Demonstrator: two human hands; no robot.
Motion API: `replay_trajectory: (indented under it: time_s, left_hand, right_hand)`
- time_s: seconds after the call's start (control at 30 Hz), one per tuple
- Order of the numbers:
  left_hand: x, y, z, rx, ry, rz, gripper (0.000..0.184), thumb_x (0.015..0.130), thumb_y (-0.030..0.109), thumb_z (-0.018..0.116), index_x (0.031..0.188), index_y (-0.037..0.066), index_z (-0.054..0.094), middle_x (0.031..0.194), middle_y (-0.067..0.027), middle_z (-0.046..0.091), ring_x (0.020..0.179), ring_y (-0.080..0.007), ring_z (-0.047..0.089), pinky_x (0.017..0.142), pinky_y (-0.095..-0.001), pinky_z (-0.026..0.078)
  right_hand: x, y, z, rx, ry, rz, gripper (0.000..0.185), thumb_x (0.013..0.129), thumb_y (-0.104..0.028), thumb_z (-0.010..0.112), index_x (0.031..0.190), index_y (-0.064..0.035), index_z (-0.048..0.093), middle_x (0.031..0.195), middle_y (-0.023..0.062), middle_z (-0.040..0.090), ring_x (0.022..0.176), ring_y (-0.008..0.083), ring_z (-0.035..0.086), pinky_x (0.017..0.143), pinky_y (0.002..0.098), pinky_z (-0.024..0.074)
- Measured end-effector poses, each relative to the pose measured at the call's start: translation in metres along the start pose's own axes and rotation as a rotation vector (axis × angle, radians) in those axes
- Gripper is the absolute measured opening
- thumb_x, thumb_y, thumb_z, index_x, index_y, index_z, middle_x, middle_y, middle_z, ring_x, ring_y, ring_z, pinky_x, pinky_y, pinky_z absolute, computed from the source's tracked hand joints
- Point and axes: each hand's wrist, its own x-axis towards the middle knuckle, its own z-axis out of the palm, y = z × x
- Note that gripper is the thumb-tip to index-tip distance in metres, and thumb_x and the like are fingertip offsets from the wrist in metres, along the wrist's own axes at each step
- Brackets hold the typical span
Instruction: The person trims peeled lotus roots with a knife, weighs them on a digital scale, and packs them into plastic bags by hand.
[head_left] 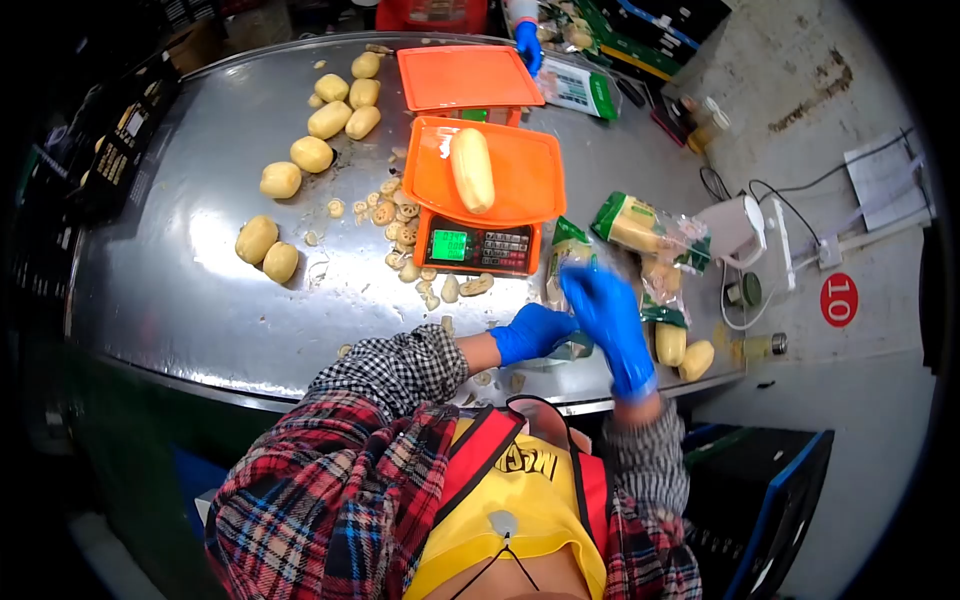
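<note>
Head view: my left hand (537,333) and right hand (603,315), curled beside a bag (566,246), grip unclear; root (472,170) lies on orange scale (525,175).

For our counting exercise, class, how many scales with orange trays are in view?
2. The nearer scale has a pale root section on its tray; the farther scale stands just beyond it, its base mostly hidden. No others show.
</note>
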Motion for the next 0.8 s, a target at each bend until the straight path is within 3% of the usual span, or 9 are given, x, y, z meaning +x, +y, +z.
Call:
replay_trajectory:
  time_s: [0.07, 0.23, 0.3, 0.37, 0.47, 0.57, 0.6, 0.7, 0.8]
  left_hand:
    - [0.008, 0.014, 0.015, 0.028, 0.025, 0.048, 0.033, 0.082, 0.026, 0.06, 0.115, 0.019, 0.058, 0.089, -0.0111, 0.067, 0.074, -0.0313, 0.066, 0.061, -0.0417, 0.052]
    - [-0.01, -0.033, 0.081, -0.588, 0.269, 0.062, 0.036, 0.086, 0.029, 0.055, 0.119, 0.016, 0.057, 0.105, -0.014, 0.066, 0.088, -0.0317, 0.065, 0.076, -0.0432, 0.051]
    - [-0.011, -0.045, 0.079, -0.627, 0.276, 0.06, 0.036, 0.087, 0.03, 0.054, 0.119, 0.016, 0.058, 0.107, -0.0154, 0.066, 0.092, -0.0315, 0.065, 0.079, -0.0429, 0.05]
    - [-0.009, -0.056, 0.08, -0.522, 0.241, 0.089, 0.035, 0.088, 0.03, 0.052, 0.119, 0.015, 0.059, 0.109, -0.0167, 0.065, 0.094, -0.0311, 0.064, 0.081, -0.0424, 0.049]
    - [-0.009, -0.044, 0.062, -0.294, 0.193, 0.089, 0.032, 0.087, 0.029, 0.052, 0.114, 0.014, 0.061, 0.104, -0.0176, 0.066, 0.092, -0.0308, 0.065, 0.079, -0.0421, 0.05]
    - [0.003, 0.006, -0.012, 0.099, -0.271, 0.018, 0.025, 0.083, 0.028, 0.057, 0.101, 0.013, 0.064, 0.086, -0.0132, 0.067, 0.076, -0.0316, 0.066, 0.065, -0.0433, 0.051]
    - [0.003, 0.002, 0.002, 0.079, -0.079, 0.071, 0.014, 0.084, 0.025, 0.059, 0.092, 0.017, 0.068, 0.076, -0.0124, 0.066, 0.065, -0.0321, 0.064, 0.059, -0.0413, 0.05]
    - [0.011, 0.032, -0.021, 0.105, -0.111, 0.034, 0.051, 0.085, 0.028, 0.06, 0.134, 0.027, 0.048, 0.081, -0.0126, 0.067, 0.064, -0.0311, 0.065, 0.055, -0.0386, 0.05]
    - [0.016, 0.019, -0.012, 0.209, -0.077, 0.165, 0.066, 0.087, 0.034, 0.058, 0.145, 0.023, 0.029, 0.081, -0.0121, 0.066, 0.062, -0.0317, 0.064, 0.051, -0.0406, 0.049]
  right_hand:
    - [0.055, -0.001, 0.024, 0.396, 0.114, 0.0, 0.038, 0.084, -0.02, 0.067, 0.118, -0.0052, 0.06, 0.102, 0.0147, 0.065, 0.091, 0.0253, 0.066, 0.075, 0.0336, 0.0519]
    - [0.171, -0.007, 0.141, 0.066, 0.028, 0.149, 0.106, 0.067, -0.045, 0.077, 0.147, -0.0073, 0.019, 0.121, 0.0231, 0.055, 0.106, 0.0367, 0.059, 0.089, 0.0443, 0.0475]
    - [0.187, -0.002, 0.148, 0.059, -0.102, 0.225, 0.111, 0.065, -0.043, 0.078, 0.148, -0.0071, 0.015, 0.123, 0.0234, 0.055, 0.11, 0.0373, 0.057, 0.09, 0.0446, 0.0473]
    - [0.184, 0.007, 0.149, 0.226, 0.119, 0.176, 0.092, 0.065, -0.035, 0.079, 0.137, 0.0009, 0.036, 0.117, 0.0227, 0.058, 0.102, 0.0324, 0.062, 0.086, 0.0408, 0.0489]
    - [0.135, 0.02, 0.103, 1.1, 0.103, 0.333, 0.069, 0.067, -0.036, 0.081, 0.118, 0.0038, 0.057, 0.103, 0.0109, 0.063, 0.089, 0.0157, 0.06, 0.077, 0.0289, 0.0489]
    - [0.019, 0.02, 0.034, 1.297, 0.262, 0.28, 0.07, 0.073, -0.023, 0.077, 0.13, 0.0025, 0.046, 0.117, 0.0113, 0.058, 0.105, 0.018, 0.057, 0.088, 0.0301, 0.0476]
    - [-0.021, 0.034, 0.024, 1.342, 0.297, 0.265, 0.075, 0.072, -0.016, 0.076, 0.136, 0.0015, 0.039, 0.124, 0.0114, 0.054, 0.11, 0.0195, 0.055, 0.092, 0.0318, 0.0465]
    - [-0.137, 0.054, 0.01, 1.248, 0.308, 0.428, 0.081, 0.066, -0.009, 0.077, 0.137, -0.001, 0.038, 0.124, 0.0094, 0.053, 0.114, 0.021, 0.053, 0.096, 0.0333, 0.0453]
    - [-0.219, 0.052, 0.025, 1.293, 0.155, 0.623, 0.079, 0.068, -0.013, 0.076, 0.137, 0.001, 0.039, 0.121, 0.01, 0.055, 0.11, 0.0198, 0.054, 0.095, 0.0317, 0.0442]
